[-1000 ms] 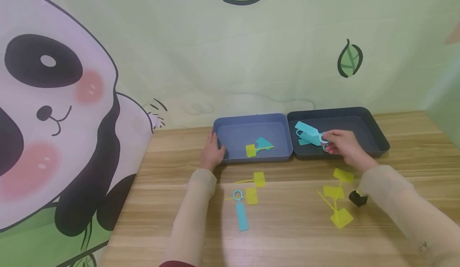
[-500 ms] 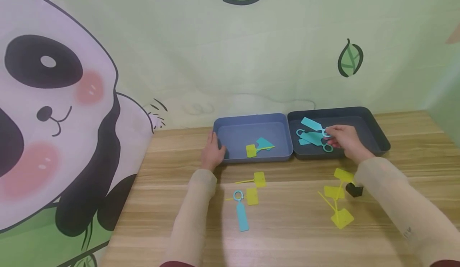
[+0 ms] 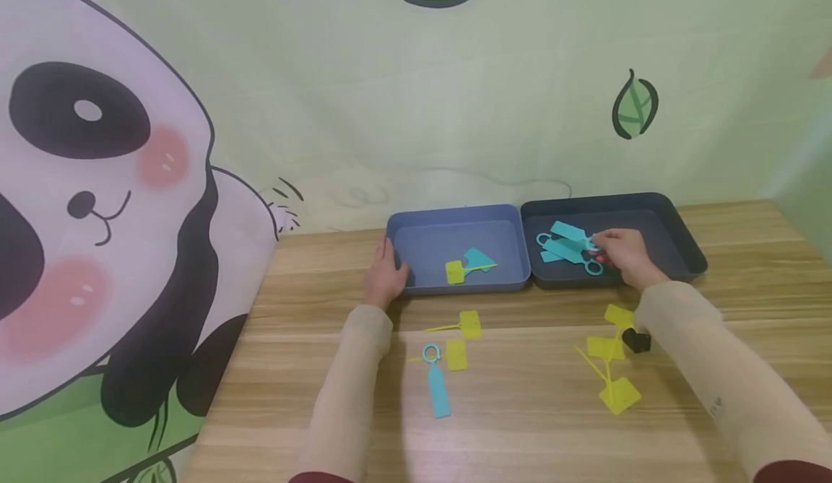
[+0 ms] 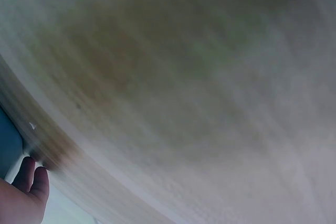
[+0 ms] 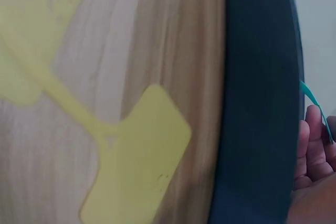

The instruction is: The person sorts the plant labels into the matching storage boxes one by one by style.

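Observation:
My right hand (image 3: 625,253) pinches the ring end of a turquoise plastic ring tag (image 3: 568,230) over the dark tray (image 3: 656,245). Under that tag lie more turquoise tags (image 3: 562,250) inside the tray. In the right wrist view, a thin turquoise edge (image 5: 313,98) shows beyond the tray wall, by the fingers. My left hand (image 3: 385,277) holds the front left corner of the blue tray (image 3: 422,234), fingers along its outer side and thumb at the front rim. A yellow tag (image 3: 454,272) and turquoise pieces (image 3: 479,259) lie in the blue tray.
On the wooden table (image 3: 513,411), a turquoise ring tag (image 3: 438,390) and two yellow tags (image 3: 470,324) lie front left. Several yellow tags (image 3: 620,394) lie front right, under the right forearm's reach. A cartoon-printed cloth (image 3: 494,107) hangs behind the trays.
The right hand lifts its turquoise tag slightly, then lowers it towards the other tags in the dark tray. The right forearm shifts left. The left hand stays at the blue tray.

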Demonstrator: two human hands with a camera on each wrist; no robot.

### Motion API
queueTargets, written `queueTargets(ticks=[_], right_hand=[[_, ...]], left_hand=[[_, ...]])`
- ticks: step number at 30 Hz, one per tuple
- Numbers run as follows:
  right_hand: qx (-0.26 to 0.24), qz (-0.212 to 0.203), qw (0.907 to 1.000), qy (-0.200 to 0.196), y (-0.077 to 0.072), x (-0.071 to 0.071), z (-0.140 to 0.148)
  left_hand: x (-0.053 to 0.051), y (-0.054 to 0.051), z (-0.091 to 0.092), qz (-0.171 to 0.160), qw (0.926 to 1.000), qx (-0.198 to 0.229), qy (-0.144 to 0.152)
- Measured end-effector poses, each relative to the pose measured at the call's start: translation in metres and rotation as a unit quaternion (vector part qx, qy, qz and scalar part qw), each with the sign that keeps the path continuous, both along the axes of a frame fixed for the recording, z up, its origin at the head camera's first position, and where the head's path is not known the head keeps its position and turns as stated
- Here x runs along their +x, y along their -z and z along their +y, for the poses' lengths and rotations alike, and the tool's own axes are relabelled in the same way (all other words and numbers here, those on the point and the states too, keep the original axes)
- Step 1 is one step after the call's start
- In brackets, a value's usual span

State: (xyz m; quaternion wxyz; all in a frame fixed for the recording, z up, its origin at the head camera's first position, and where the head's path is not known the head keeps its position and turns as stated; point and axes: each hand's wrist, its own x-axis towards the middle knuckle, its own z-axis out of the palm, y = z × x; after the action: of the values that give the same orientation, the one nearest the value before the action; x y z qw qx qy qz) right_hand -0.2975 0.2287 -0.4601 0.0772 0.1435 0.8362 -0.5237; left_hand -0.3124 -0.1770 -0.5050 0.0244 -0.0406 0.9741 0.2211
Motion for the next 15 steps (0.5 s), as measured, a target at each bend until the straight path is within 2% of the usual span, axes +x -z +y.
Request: queueTargets(ticks=[4,9,15], right_hand=[[0.015,-0.005,0.9999,0.004,0.005,-0.004,0.0],[0.031,-0.017,0.9993,-0.014,0.006,-0.006,-0.002],[0.051,-0.036,0.998,0.012,0.011,-0.008,-0.007]], left_hand=[[0.0,-0.001,0.0,0.003,1.0,-0.001,0.0],[-0.001,-0.001,0.0,-0.004,1.0,-0.005,0.0],[0.0,-0.001,0.0,-0.008,1.0,-0.004,-0.001]])
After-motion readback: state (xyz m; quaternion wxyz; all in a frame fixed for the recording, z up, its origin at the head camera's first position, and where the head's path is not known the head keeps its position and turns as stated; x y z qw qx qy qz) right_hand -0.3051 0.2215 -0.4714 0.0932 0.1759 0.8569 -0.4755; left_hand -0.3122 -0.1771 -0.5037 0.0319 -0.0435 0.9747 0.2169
